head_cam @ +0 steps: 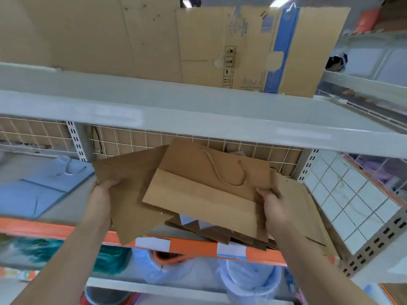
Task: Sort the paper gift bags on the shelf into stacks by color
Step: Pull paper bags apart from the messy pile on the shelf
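Note:
Two flat brown paper gift bags are held above the shelf. My left hand (101, 195) grips the left edge of the darker brown bag (130, 183). My right hand (272, 200) pinches the right edge of the lighter brown bag with a rope handle (204, 190), which lies over the darker one. Under them more brown bags (293, 208) lie in a loose pile, with a pale blue bag's edge (189, 220) poking out. A stack of light blue bags (37, 186) rests at the shelf's left.
The shelf has an orange front beam (193, 246) and a wire mesh back (141, 139). A grey upper shelf (176, 111) carries flattened cardboard boxes (198, 45). A white tiled panel (352, 201) leans at the right. Plastic bins (248, 280) stand below.

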Demonstrator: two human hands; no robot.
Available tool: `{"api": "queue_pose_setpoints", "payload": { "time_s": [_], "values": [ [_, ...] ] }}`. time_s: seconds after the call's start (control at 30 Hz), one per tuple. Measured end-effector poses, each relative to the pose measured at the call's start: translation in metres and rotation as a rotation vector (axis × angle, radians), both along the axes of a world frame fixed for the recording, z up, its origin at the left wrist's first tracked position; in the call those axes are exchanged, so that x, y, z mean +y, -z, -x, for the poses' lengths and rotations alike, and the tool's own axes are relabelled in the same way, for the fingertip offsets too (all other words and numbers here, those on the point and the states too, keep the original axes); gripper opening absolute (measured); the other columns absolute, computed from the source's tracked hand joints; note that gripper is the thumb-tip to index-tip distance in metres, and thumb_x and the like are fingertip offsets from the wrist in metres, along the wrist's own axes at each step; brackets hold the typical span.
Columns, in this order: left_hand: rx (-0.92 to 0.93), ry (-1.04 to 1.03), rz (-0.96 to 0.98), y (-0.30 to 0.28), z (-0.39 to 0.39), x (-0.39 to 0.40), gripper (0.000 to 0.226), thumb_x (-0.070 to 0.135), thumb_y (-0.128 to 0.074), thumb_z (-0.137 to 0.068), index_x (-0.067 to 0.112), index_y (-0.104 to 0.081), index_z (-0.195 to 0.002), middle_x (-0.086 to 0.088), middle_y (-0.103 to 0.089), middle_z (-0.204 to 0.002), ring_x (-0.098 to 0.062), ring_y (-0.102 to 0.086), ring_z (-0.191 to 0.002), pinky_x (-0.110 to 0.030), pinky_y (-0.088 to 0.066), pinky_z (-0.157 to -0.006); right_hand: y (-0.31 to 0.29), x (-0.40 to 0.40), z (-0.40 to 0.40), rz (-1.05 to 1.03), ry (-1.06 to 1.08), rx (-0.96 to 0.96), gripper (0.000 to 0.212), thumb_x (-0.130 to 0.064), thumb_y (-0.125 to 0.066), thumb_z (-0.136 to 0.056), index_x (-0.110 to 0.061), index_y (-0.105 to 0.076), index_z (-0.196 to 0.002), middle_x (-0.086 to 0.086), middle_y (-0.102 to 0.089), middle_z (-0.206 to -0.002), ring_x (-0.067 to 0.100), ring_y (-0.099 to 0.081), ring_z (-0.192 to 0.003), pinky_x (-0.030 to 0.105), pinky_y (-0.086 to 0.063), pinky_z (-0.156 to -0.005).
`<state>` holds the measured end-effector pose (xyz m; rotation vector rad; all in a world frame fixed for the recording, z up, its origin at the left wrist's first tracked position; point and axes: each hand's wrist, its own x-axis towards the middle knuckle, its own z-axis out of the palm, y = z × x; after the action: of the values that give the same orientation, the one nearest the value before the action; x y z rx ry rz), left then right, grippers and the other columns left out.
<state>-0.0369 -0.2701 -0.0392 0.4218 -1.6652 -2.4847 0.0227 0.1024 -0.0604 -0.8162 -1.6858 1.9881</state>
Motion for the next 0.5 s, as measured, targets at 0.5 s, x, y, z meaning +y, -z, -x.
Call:
{"api": "queue_pose_setpoints", "payload": {
  "time_s": [0.5],
  "values": [
    [0.031, -0.023, 0.077, 0.018, 0.013, -0.230, 0.020, 0.035, -0.068, -0.076, 0.043, -0.071, -0.095, 0.009, -0.074, -0.086, -0.017, -0.067, -0.075, -0.034, -0.052, -0.059, 0.003, -0.172, 0.011, -0.122, 0.137, 0.054, 0.009, -0.015, -0.061, -0.082, -0.024, -0.062, -0.083, -0.008, -0.054, -0.065, 0.012, -0.048, -0.065, 0.027, -0.036, -0.060]
  ]
}}
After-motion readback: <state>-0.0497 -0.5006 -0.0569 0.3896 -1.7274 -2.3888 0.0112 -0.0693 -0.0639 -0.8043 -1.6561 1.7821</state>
